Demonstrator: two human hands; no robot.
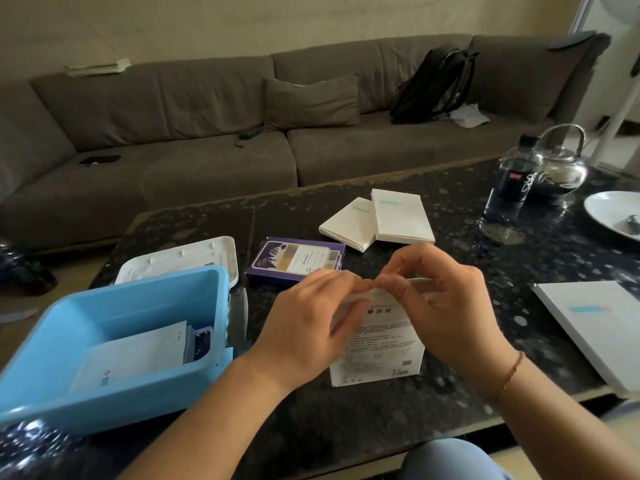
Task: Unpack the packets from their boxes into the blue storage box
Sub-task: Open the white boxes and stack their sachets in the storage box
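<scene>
A white printed box [379, 355] stands upright on the dark table in front of me. My left hand [311, 320] and my right hand [446, 303] both pinch its top flap, fingertips meeting above it. The blue storage box [104, 403] sits at the front left and holds white packets [138, 355] and a dark one. A purple box [298, 259] lies behind my hands. Two white boxes [377, 220] lie further back, one overlapping the other.
The storage box's white lid [180, 258] lies behind it. A flat white box [595, 327] is at the right edge. A water bottle [509, 181], a glass kettle [561, 168] and a white plate [613, 209] stand far right. A grey sofa runs behind the table.
</scene>
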